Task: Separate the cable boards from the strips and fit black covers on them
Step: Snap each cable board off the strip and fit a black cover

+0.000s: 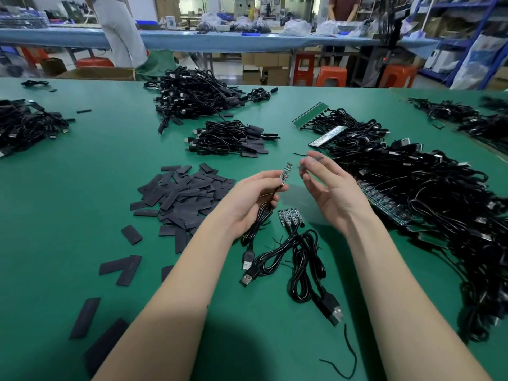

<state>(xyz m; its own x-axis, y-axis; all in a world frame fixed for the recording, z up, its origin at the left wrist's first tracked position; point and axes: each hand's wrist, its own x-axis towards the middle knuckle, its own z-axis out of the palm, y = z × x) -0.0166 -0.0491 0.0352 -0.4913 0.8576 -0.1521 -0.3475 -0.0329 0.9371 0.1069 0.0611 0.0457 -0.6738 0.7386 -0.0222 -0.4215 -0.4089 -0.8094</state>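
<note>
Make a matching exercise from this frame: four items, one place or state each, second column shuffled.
Items:
1. single board
2. loose black covers
3. small board cluster
4. long board strip

Places:
A. piled on the mat left of the left hand
B. lying on the mat between the two forearms
C. held up in the left hand's fingers
D. by the cable heap, right of the right hand

Pairs: 1-C, 2-A, 3-B, 4-D
</note>
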